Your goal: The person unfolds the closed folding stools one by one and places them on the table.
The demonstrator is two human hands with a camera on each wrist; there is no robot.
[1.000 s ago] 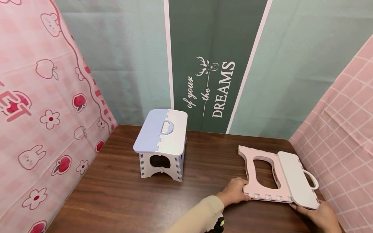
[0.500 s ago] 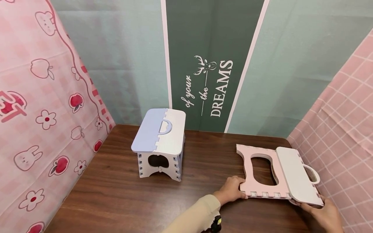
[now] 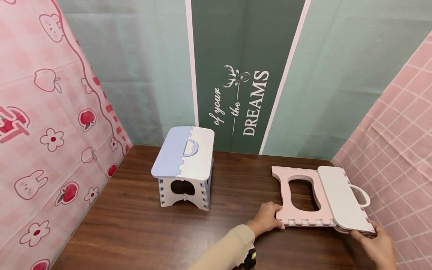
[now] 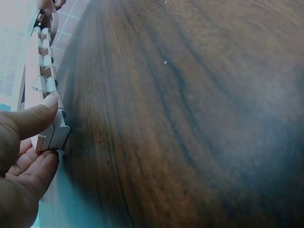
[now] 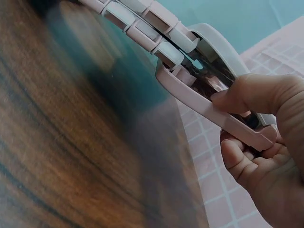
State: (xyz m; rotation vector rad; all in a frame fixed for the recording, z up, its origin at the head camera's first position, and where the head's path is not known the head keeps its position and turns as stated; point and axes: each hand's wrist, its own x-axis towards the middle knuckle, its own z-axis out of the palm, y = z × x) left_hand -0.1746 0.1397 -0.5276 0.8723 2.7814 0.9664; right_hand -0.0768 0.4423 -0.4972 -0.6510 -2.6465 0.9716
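Observation:
A folded pink-and-white step stool [image 3: 287,191] lies flat at the table's right side, its white seat panel [image 3: 344,198] and handle [image 3: 361,195] toward the right. My left hand [image 3: 266,217] pinches its near left corner; in the left wrist view the thumb [image 4: 40,114] presses the hinged edge with fingers below. At the near right corner, my right hand [image 3: 376,243] grips the seat end. Its thumb [image 5: 242,97] reaches inside the gap between the folded seat panels [image 5: 204,107], and the other fingers curl beneath. Part of the right hand's grip is hidden in the head view.
An unfolded lilac-and-white step stool [image 3: 183,165] stands left of centre, near the back of the brown wooden table [image 3: 135,232]. Printed cloths hang close around: a green one [image 3: 249,30] behind, pink ones at left [image 3: 54,108] and right [image 3: 398,150].
The folded stool has shifted slightly away from me, its seat end most. My right hand has moved with it and changed its hold on the near right corner. The lilac stool has stayed put.

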